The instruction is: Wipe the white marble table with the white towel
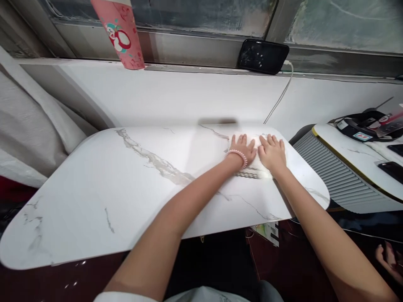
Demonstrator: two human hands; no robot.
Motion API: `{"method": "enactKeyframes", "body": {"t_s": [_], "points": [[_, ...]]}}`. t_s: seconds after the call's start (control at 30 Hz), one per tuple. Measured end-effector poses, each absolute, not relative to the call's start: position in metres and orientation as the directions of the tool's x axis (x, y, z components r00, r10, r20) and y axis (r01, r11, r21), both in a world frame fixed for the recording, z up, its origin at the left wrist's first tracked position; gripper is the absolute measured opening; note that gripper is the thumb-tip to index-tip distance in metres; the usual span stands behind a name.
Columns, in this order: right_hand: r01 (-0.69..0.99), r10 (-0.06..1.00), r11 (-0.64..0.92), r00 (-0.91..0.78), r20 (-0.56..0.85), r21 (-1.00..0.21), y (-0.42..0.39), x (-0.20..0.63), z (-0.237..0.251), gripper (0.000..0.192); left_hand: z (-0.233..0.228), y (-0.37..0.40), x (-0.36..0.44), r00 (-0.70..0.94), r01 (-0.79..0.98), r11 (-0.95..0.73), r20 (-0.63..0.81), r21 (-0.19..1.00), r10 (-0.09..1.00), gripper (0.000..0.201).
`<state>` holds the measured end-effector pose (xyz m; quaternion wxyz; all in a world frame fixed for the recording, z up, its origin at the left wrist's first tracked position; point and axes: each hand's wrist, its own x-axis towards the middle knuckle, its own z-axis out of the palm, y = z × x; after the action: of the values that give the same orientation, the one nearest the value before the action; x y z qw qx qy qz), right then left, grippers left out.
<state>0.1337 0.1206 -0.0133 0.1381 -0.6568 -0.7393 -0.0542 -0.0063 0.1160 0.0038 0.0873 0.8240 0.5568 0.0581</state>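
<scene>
My left hand [242, 149] wears a pink beaded bracelet [237, 156] and lies palm down, its fingers spread. Just to its right, my right hand [272, 154] also presses down flat with the fingers stretched out. Under both palms is a thin, bright white piece [252, 171] with a grey wavy edge, perhaps a cloth; glare and my hands hide most of it. It lies on the right part of a white marble-patterned tabletop [94, 188].
A pink patterned cup [126, 42] and a black smartphone [263, 56] with a white cable [285, 90] stand along the window ledge. On the right, another table [352, 155] holds black gear [362, 126]. Another person's hand [389, 258] shows at lower right. A pale curtain [34, 113] hangs left.
</scene>
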Motion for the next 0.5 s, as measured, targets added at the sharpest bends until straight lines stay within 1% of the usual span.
{"method": "enactKeyframes", "body": {"t_s": [0.1, 0.17, 0.23, 0.33, 0.4, 0.5], "points": [[0.972, 0.954, 0.193, -0.153, 0.259, -0.135, 0.111, 0.057, -0.01, 0.056, 0.006, 0.097, -0.076, 0.289, 0.946, -0.283, -0.015, 0.16, 0.957, 0.058], [0.947, 0.944, 0.275, -0.234, 0.233, -0.165, 0.1, -0.002, -0.009, 0.055, 0.005, 0.073, -0.132, 0.177, 0.977, -0.175, -0.009, 0.122, 0.984, 0.057], [0.899, 0.909, 0.393, -0.349, 0.226, -0.192, 0.082, -0.065, -0.008, 0.055, 0.004, 0.041, -0.192, 0.047, 0.996, -0.047, -0.001, 0.078, 0.999, 0.057], [0.777, 0.812, 0.58, -0.527, 0.251, -0.244, 0.047, -0.158, -0.006, 0.054, 0.003, -0.017, -0.283, -0.136, 0.99, 0.135, 0.017, 0.033, 0.991, 0.058], [0.678, 0.726, 0.686, -0.624, 0.287, -0.262, 0.02, -0.213, -0.003, 0.053, 0.003, -0.057, -0.336, -0.264, 0.964, 0.263, 0.032, 0.033, 0.964, 0.058], [0.568, 0.61, 0.792, -0.714, 0.343, -0.223, -0.015, -0.275, 0.001, 0.05, 0.006, -0.11, -0.389, -0.43, 0.903, 0.429, 0.065, 0.033, 0.901, 0.059]]}}
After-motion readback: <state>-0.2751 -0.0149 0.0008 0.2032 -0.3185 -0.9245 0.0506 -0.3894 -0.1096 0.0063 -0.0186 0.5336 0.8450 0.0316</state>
